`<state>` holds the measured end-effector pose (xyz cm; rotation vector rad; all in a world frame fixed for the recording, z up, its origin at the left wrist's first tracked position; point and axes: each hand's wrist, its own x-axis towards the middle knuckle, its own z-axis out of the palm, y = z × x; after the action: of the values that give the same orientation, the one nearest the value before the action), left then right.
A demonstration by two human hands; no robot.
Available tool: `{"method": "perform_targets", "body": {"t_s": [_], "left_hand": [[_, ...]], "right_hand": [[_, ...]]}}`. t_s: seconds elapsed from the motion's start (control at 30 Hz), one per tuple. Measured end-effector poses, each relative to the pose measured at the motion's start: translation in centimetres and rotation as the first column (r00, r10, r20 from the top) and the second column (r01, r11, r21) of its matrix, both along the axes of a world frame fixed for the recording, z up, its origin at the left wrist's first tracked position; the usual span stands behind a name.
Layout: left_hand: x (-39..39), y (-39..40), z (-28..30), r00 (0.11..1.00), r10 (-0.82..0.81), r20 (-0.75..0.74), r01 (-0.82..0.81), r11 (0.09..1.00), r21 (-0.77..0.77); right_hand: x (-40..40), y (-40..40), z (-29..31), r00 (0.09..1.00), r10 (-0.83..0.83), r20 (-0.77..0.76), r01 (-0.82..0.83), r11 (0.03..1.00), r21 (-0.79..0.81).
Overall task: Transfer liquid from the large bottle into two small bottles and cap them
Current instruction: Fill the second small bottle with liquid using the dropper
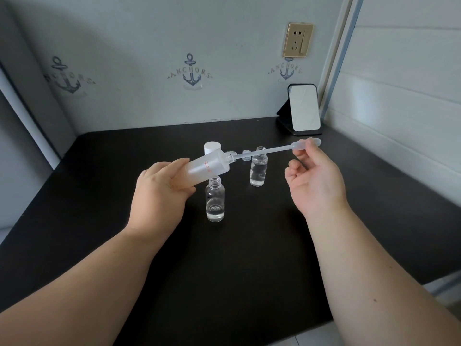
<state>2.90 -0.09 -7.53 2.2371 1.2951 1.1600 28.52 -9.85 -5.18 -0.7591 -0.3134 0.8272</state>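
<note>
Holding the frosted translucent large bottle (207,167) tilted, almost lying sideways, my left hand (159,193) wraps its lower body with fingers curled round it; open neck points right and slightly up. My right hand (316,181) pinches the bulb end of a clear plastic pipette (279,149) between thumb and fingertips, other fingers loosely curled. Pipette runs nearly level, tip inside the large bottle's mouth.

Directly under the tilted bottle stands the near small clear glass bottle (215,202), upright, uncapped, a shallow layer of clear liquid at the bottom. Its mouth sits just below the large bottle's shoulder, touching or not I cannot tell. The far small clear glass bottle (258,171) stands upright to the right and further back, uncapped, filled much higher. The pipette stem crosses in front of its neck.

A white round cap (212,147) stands behind the large bottle, partly hidden by it. Small clear piece (246,155) near the pipette stem, maybe small caps, too blurred to tell.

All on a black matte worktop (249,258). At the back right corner a small rectangular mirror on a black stand (303,109) leans back, well apart from the bottles. Grey-blue wall with printed anchor motifs (190,71) behind, a gold-framed wall socket (297,40) above the mirror. White panelled wall (404,83) on the right.
</note>
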Motion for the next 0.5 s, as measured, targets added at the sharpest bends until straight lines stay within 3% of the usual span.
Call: {"method": "perform_targets", "body": {"t_s": [0.2,0.5], "left_hand": [[-0.12,-0.03,0.33,0.996,0.044,0.083,-0.040,0.998,-0.047],[-0.07,-0.11,0.46,0.976,0.033,0.216,0.001,0.988,-0.156]], "right_hand": [[0.77,-0.06,-0.17,0.989,-0.055,-0.136,0.060,0.998,0.032],[0.86,0.12,-0.25,0.989,-0.030,-0.147,0.038,0.998,0.052]]}}
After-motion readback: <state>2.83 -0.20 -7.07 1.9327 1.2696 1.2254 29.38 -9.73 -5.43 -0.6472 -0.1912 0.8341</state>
